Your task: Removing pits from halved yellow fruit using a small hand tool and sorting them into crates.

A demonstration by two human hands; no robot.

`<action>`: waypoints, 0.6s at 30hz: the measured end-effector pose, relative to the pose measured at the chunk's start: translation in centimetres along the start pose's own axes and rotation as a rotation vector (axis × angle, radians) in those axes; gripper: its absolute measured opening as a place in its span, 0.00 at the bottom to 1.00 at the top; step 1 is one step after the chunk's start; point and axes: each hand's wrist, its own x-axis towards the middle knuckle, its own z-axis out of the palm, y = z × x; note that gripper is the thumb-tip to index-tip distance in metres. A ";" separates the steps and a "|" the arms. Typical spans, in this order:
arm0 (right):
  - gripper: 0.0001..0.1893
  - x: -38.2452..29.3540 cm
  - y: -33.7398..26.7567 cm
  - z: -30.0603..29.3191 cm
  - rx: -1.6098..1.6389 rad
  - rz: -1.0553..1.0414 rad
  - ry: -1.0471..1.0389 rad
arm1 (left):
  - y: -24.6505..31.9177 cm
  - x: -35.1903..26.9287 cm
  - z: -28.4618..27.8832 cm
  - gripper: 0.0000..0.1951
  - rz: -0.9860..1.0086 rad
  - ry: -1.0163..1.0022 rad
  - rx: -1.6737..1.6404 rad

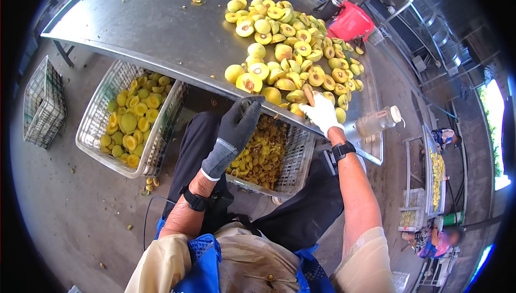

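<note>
My left hand, in a dark grey glove, hovers at the near edge of the metal table. Its fingers are curled together, and no fruit shows in them. My right hand, in a white glove, grips a brown wooden handle at the near side of the fruit pile; any working end is hidden. Many yellow stone fruits lie heaped on the tabletop, mostly cut in half, some with brown pits showing. A large half with a brown centre rests beyond my left hand.
A white plastic crate of yellow fruit halves stands on the floor to the left. Another crate between my legs holds pits and scraps. On the right are a clear bottle and a red bucket. People work at a distant table.
</note>
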 end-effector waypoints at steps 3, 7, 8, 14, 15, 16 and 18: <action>0.26 0.6 -0.3 0.6 -0.098 -0.117 0.053 | -0.4 0.1 0.0 0.14 -0.003 -0.011 -0.014; 0.24 1.6 -1.6 1.1 -0.216 -0.213 0.129 | -0.6 0.1 0.0 0.14 -0.073 -0.034 -0.032; 0.23 1.4 -2.0 0.9 -0.170 -0.187 0.133 | -0.5 0.1 0.1 0.14 -0.074 -0.033 -0.032; 0.11 -2.3 -4.7 -2.0 0.868 0.182 -0.049 | -1.1 0.0 0.2 0.17 0.017 -0.078 -0.076; 0.11 -3.9 -5.7 -2.3 0.868 0.187 -0.047 | -1.2 0.0 0.6 0.19 0.064 -0.070 -0.123; 0.11 -5.2 -6.7 -2.0 1.131 0.218 -0.134 | -1.3 -0.1 0.7 0.20 0.110 -0.056 -0.165; 0.10 -7.8 -8.8 -1.5 1.452 0.268 -0.241 | -1.4 -0.2 1.9 0.21 0.134 -0.058 -0.169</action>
